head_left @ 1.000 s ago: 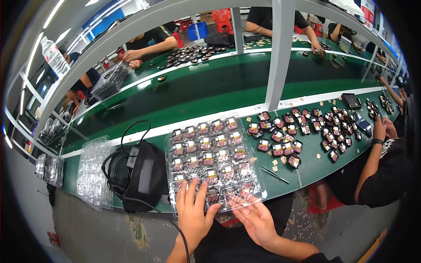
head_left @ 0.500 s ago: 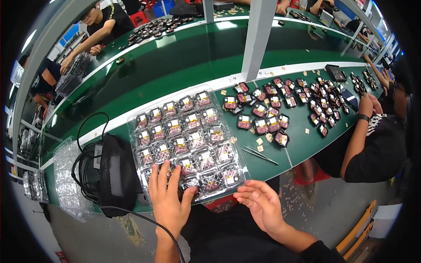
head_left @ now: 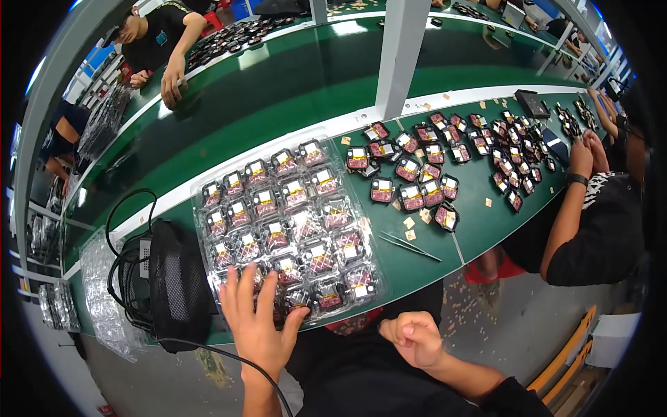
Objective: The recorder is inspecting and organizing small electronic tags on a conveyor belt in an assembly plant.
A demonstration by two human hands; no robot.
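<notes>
Clear plastic tray (head_left: 377,279) with rows of small dark-framed packs (head_left: 278,234), their labels pink and white, lies on the green bench (head_left: 479,233) in front of the person, set slightly askew along the near edge. Of the two hands, the left hand (head_left: 260,326) is open, fingers spread over the tray's lower left part, the fingertips and thumb on or just above the packs there. The right hand (head_left: 415,338) is loosely closed, fingers folded in, near the tray's lower right corner but apart from it; whether anything is inside it cannot be seen. A pair of metal tweezers (head_left: 427,255) lies just right of the tray, with tan squares (head_left: 410,235) scattered near it. Beyond them spreads a loose heap of similar packs (head_left: 413,197), reaching toward a black box (head_left: 532,104) and a co-worker's arm (head_left: 568,215) at the right. Left of the tray, just beside it, stands a black mesh bag (head_left: 179,278); a black cable (head_left: 205,345) runs from near it across the left wrist. Clear plastic sheets (head_left: 104,299) lie farther left.
</notes>
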